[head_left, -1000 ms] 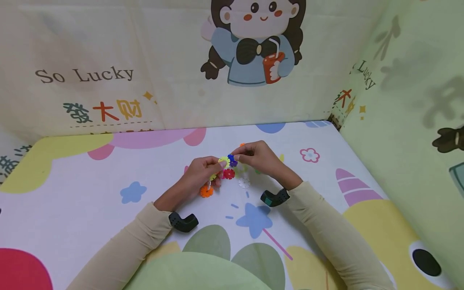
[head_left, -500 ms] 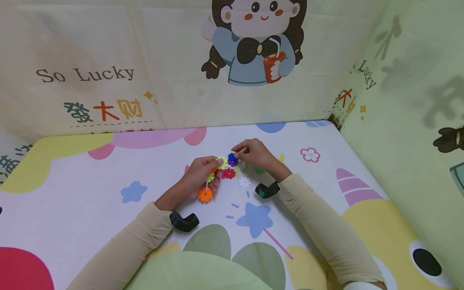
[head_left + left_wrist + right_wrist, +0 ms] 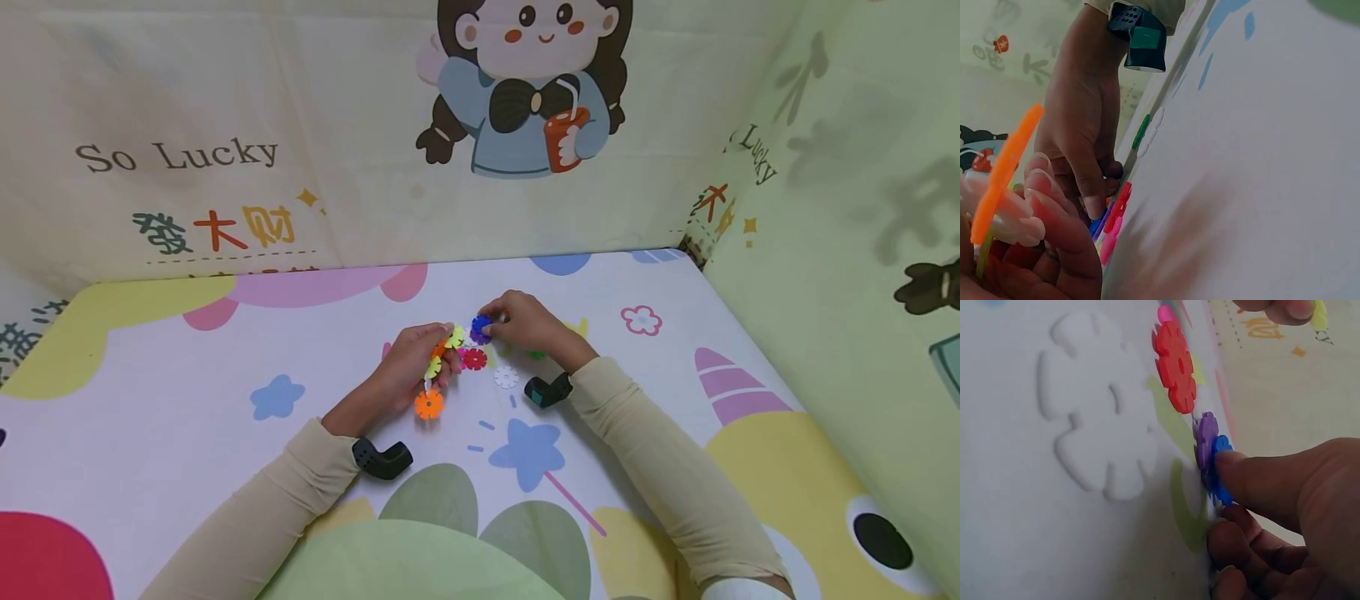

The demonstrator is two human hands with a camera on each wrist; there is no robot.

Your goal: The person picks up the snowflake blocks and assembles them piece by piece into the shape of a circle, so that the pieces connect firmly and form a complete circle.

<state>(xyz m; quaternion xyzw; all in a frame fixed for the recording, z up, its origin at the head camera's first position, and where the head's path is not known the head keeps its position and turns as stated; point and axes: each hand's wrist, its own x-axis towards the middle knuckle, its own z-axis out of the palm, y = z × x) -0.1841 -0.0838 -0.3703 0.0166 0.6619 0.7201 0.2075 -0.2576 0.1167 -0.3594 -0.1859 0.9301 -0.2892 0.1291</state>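
Note:
My left hand (image 3: 412, 360) grips a short chain of interlocking plastic snowflake discs. An orange disc (image 3: 428, 405) dangles at its near end, and a yellow disc (image 3: 455, 337) sits at the far end by the fingertips. My right hand (image 3: 531, 323) pinches a blue snowflake disc (image 3: 1222, 445), thumb pressed on its face. Against the blue one lies a purple disc (image 3: 1207, 439), close over the tabletop. A gap separates the chain from the blue disc. In the left wrist view, the orange disc (image 3: 1004, 178) stands edge-on beside the curled left fingers.
Loose discs lie near the hands: a red disc (image 3: 475, 359), a pink disc (image 3: 1165, 314) partly behind it, a white disc (image 3: 506, 377) and a green disc (image 3: 536, 354). A printed cloth wall (image 3: 360, 167) rises behind the table, another on the right.
The chain's yellow end has drawn left, away from the blue disc, and the orange disc hangs lower. My right forearm has shifted left, its fingers staying around the blue disc.

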